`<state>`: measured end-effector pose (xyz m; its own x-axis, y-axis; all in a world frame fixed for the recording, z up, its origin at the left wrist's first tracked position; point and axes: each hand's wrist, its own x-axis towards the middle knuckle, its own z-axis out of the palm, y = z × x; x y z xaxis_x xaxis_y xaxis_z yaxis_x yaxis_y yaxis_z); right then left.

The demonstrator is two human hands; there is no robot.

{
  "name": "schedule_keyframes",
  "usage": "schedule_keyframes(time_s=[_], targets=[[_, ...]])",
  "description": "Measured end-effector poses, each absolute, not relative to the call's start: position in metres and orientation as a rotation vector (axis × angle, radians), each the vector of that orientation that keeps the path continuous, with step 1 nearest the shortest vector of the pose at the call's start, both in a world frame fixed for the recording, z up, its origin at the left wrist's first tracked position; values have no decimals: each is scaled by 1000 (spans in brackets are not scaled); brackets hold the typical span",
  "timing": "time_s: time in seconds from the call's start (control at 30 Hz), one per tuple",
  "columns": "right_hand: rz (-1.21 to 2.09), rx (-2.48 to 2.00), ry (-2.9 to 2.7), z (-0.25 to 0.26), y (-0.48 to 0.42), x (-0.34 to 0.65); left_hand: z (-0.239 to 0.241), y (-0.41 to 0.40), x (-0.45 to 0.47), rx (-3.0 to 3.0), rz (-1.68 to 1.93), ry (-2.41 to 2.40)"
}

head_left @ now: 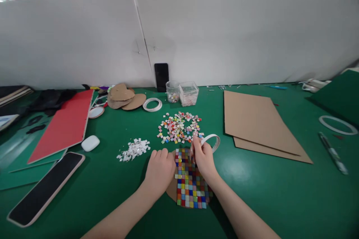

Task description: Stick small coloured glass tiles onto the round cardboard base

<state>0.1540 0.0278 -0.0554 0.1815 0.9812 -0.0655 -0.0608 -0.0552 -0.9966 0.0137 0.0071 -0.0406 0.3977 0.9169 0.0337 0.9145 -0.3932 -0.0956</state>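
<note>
A cardboard piece covered with a grid of small coloured mosaic tiles (190, 185) lies on the green table in front of me. My left hand (160, 168) rests on its left edge with fingers curled down, pressing the cardboard. My right hand (202, 156) is pinched at the top right of the grid, fingertips together on something too small to name. A roll of white tape (211, 141) sits just behind my right hand. Beyond it lies a loose heap of coloured tiles (178, 128). A small pile of white paper bits (134, 149) is to the left.
Two clear cups (182, 92) stand at the back by a dark phone (161, 76) leaning on the white divider. Brown cardboard sheets (260, 123) lie right, a red board (65, 125) left, with a phone (46, 187), a white earbud case (90, 143), cardboard discs (126, 98) and a tape ring (152, 104).
</note>
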Motion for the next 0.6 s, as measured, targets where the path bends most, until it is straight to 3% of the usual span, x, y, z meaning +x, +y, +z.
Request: schedule_keyframes(time_s=[0.27,0.6], targets=[[1131,-1248,-924,-48,28,157,-29,25,0,-2689,-335,-1922],[1072,-1184,-887,-45,39,168,-37,82,25,-3013,-772,-1792]])
